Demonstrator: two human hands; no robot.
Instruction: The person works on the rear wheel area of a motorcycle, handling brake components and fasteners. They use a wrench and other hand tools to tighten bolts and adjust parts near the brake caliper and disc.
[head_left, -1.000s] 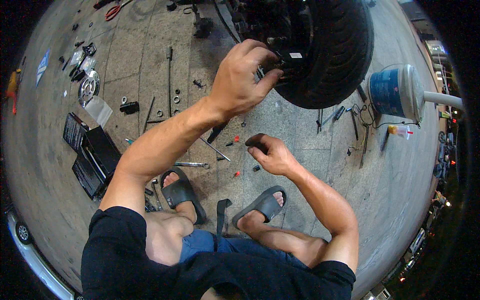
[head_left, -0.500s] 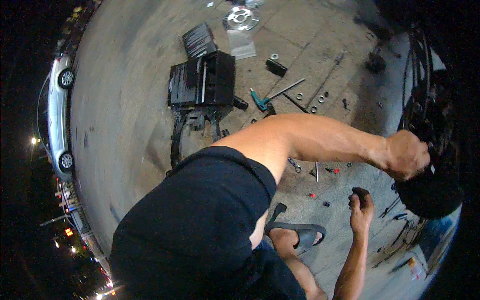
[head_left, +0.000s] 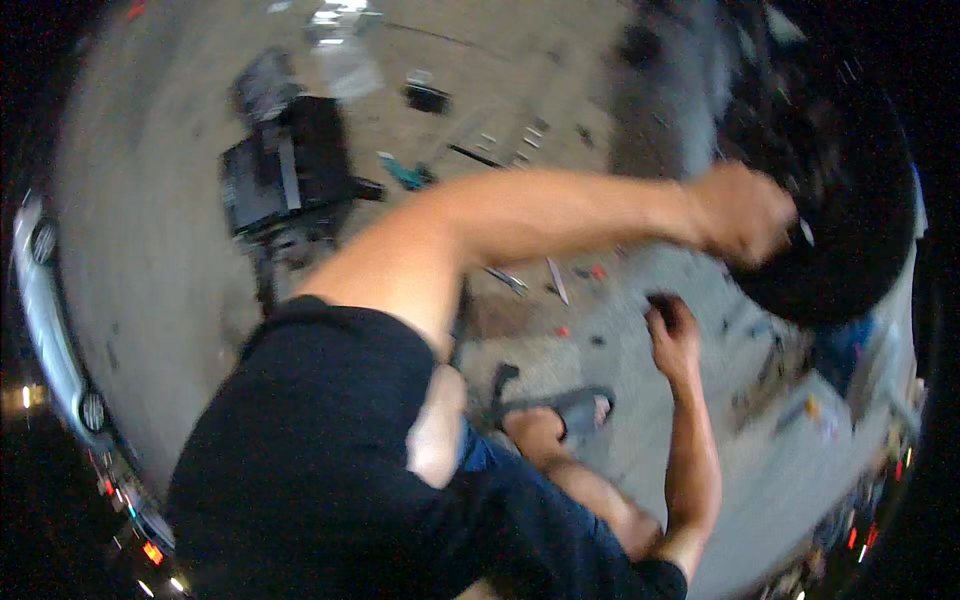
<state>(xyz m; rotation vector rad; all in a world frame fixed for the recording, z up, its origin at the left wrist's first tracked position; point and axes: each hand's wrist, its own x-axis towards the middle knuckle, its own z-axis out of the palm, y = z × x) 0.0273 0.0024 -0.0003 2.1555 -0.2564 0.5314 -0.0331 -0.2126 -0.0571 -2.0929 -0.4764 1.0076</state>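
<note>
My left hand [head_left: 745, 215] is at the end of my outstretched arm, closed in a fist against dark parts beside a large round black shape, like a tyre [head_left: 840, 285]. What the fist grips is hidden, and a small pale glint shows beside it. Lower down, my right hand [head_left: 677, 338] is raised above the ground, touching nothing that I can see. Its fingers are loosely curled, with the thumb apart from them. The fingertips look dark, and blur hides their detail.
A black box-like case [head_left: 285, 165] stands on the concrete at the left. Around it lie a teal-handled tool [head_left: 405, 172], a dark block [head_left: 427, 97], a clear plastic bag [head_left: 350, 70] and several small loose parts. My sandalled foot [head_left: 575, 412] is below. A silver car [head_left: 55, 320] is parked far left.
My view has swung to the right, so the ground and things on it appear further left and the round black shape shows more fully. My left fist stays at the dark parts.
</note>
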